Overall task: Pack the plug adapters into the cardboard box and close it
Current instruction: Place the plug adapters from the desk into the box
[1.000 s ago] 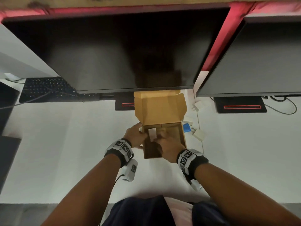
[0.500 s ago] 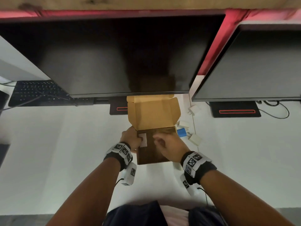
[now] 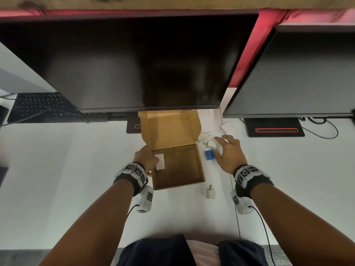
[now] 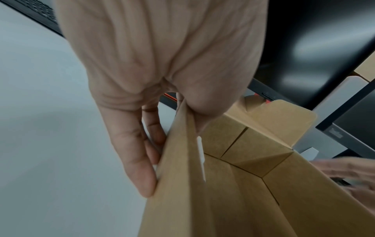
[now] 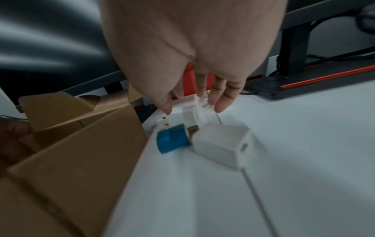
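Observation:
The open cardboard box [image 3: 180, 169] stands mid-table with its lid [image 3: 171, 129] upright under the monitor. My left hand [image 3: 147, 158] pinches the box's left wall [image 4: 178, 184], thumb inside and fingers outside. A white adapter [image 3: 160, 161] shows at that wall beside the thumb; I cannot tell whether the hand holds it. My right hand [image 3: 218, 146] is spread open over the adapters right of the box: a blue adapter [image 3: 209, 154] [image 5: 172, 139], a white cube adapter [image 5: 221, 147] and more white adapters [image 3: 211, 143]. Its fingertips [image 5: 221, 107] hover just above them. Another white adapter [image 3: 211, 192] lies nearer me.
Two dark monitors [image 3: 134, 60] [image 3: 299, 70] hang low over the back of the white table [image 3: 67, 169]. Their stand bases [image 3: 274, 129] carry red stripes. A black keyboard [image 3: 42, 107] lies far left, and cables [image 3: 326, 127] far right.
My right hand has left the box and swung right over the loose adapters. The left hand stays at the box's left wall, with the white adapter now beside it.

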Demonstrator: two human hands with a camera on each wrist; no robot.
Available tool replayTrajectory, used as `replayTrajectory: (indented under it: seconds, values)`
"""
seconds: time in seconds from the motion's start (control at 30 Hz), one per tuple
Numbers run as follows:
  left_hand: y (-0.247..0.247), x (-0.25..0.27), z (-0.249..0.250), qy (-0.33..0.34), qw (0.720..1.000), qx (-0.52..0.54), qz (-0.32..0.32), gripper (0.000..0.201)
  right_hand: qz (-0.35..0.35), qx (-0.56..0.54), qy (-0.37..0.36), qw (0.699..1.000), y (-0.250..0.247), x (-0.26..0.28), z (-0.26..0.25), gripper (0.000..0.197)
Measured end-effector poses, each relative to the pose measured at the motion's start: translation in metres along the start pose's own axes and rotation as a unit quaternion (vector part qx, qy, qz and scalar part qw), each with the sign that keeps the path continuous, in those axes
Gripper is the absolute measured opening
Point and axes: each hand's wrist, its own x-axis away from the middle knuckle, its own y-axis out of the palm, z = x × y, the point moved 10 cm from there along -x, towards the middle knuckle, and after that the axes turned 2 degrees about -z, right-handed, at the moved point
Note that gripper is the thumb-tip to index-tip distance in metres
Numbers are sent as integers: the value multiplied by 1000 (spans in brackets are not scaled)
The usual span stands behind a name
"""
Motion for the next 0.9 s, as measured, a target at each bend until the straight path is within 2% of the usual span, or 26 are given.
replayTrajectory:
  seconds: [0.23, 0.3, 0.37, 0.43, 0.5, 0.63, 0.7, 0.77, 0.83, 0.9]
  values:
    - [1, 1, 2, -2, 1000, 5, -5, 24, -14, 72, -19, 997, 11, -20, -19, 43]
    - [2, 1, 1, -5, 1000, 6, -8, 24, -1, 32, -23, 999, 6, -18, -17, 43]
    - [2, 1, 1, -6, 1000, 2, -13, 24, 53, -44, -30, 997, -8, -7, -17, 36]
    - [3, -1, -1, -4, 1000, 4, -19, 28, 109, -125, -63, 984, -23, 14, -27, 32]
    - [3, -3, -2, -5, 1000, 9, -23, 28, 119, -181, -103, 971, -32, 37, -48, 33]
    - [5, -3, -3, 0, 1000, 3, -31, 32, 29, -162, -169, 972, -12, 59, -102, 46]
    - [6, -3, -3, 6, 999, -3, -32, 36, -22, -106, -212, 971, 11, 55, -128, 43]
    - [5, -2, -1, 14, 999, -13, -31, 35, -80, -63, -212, 972, 39, 48, -140, 39]
    - [6, -2, -1, 16, 999, -9, -30, 34, -84, -26, -206, 975, 54, 42, -146, 34]
    - [5, -4, -2, 14, 999, -7, -29, 34, -56, -12, -199, 978, 56, 37, -150, 31]
